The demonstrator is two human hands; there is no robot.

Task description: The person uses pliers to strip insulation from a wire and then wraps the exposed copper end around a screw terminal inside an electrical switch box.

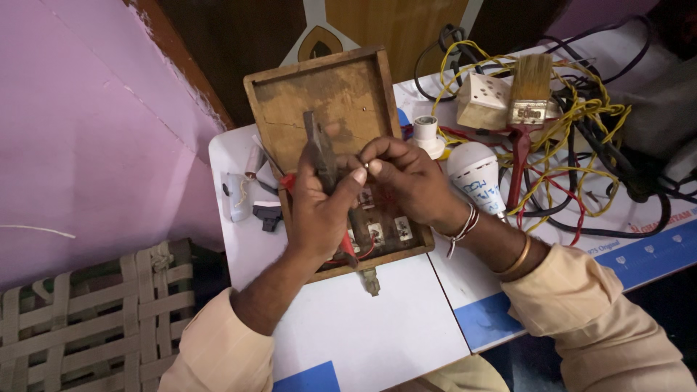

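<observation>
Over the open wooden switch box [341,109] on the white tabletop [377,327], the left hand [316,207] grips dark metal pliers [323,156] — the right hand [406,178] pinches something tiny, perhaps a screw.

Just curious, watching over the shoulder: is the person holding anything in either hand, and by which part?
The left hand grips pliers by the handles, jaws up. The right hand pinches something tiny at its fingertips; what cannot be told.

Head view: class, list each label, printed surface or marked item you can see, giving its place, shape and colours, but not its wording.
Bulb: right of the hands, round, white, blue handwriting.
Brush: upper right, red handle, silver band with a stamped mark.
Board: under the wires at right, flat, white with a blue printed strip.
</observation>
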